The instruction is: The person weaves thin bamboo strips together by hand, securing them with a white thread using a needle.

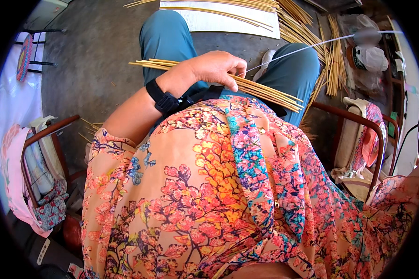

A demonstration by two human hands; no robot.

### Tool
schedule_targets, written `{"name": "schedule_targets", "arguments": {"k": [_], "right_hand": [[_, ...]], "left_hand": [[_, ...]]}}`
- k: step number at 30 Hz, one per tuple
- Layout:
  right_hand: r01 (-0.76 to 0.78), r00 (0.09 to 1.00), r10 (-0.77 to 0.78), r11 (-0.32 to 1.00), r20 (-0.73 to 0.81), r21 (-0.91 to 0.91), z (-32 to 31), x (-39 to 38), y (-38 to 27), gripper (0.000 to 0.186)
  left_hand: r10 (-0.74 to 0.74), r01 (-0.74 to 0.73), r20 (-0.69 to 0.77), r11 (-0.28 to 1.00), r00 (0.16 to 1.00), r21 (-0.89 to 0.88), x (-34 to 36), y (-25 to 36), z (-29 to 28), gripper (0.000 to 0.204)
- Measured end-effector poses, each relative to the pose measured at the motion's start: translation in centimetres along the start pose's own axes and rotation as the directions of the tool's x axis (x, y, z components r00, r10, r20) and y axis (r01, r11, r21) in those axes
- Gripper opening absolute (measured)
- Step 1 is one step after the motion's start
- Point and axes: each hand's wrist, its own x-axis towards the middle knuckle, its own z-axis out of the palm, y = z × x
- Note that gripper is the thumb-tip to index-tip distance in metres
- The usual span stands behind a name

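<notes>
my left hand (216, 67) lies fingers curled over the bundle of bamboo strips (260, 90) across my lap; best to press evenly so none slide out; my right hand is out of sight.

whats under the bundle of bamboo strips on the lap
The bamboo strips lie across both thighs in teal trousers, with the left hand pressing on top. A black strap shows beneath near the waist. The right hand is out of view.

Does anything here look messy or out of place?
Mostly tidy: the left hand rests on a neat bundle of bamboo strips across the lap. But a few loose strips lie scattered on the floor beside the chair.
</notes>
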Motion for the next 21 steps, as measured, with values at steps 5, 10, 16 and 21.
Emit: {"name": "schedule_targets", "arguments": {"k": [5,10,16,21], "right_hand": [[0.037,0.998,-0.037,0.999,0.051,-0.018,0.5,1.1,-1.1,0.012],[0.035,0.991,-0.043,0.997,0.130,0.062,1.2,3.1,-3.1,0.012],[-0.317,0.902,0.002,0.683,0.431,0.658,10.5,3.5,-5.1,0.012],[-0.485,0.811,-0.115,0.415,0.574,0.770,16.2,1.8,-4.7,0.013]], "left_hand": [[0.052,-0.052,-0.015,0.998,0.999,-0.019,0.4,-0.8,0.2,0.012],[-0.001,0.000,-0.012,0.996,1.000,-0.092,1.0,-1.3,-0.1,0.013],[-0.050,0.044,-0.035,0.988,0.998,-0.151,1.2,-2.0,-0.1,0.015],[-0.072,0.050,-0.097,0.975,0.993,-0.218,0.9,-2.5,0.2,0.017]]}}
